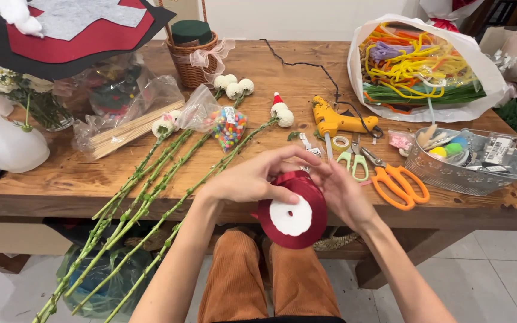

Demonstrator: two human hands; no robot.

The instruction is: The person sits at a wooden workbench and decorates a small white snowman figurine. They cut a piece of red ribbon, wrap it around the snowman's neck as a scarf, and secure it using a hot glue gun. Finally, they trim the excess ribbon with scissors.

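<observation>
A spool of dark red ribbon point(294, 210) with a white card core is held over my lap, just in front of the table's edge. My left hand point(252, 176) grips it from the top left, thumb across the ribbon. My right hand point(343, 192) holds the spool's right side, fingertips meeting the left hand's at the top. Several long green stems point(151, 197) with white pom-pom heads lie across the wooden table point(61, 185) and hang over its front edge to my left.
Orange scissors point(396, 182), small green scissors point(355, 162) and a yellow glue gun point(333, 119) lie right of my hands. A metal tin point(468, 158) of craft bits, a bag of pipe cleaners point(420, 66), a bead bag point(228, 127), a wicker basket point(194, 60) and a white vase point(4, 143) stand around.
</observation>
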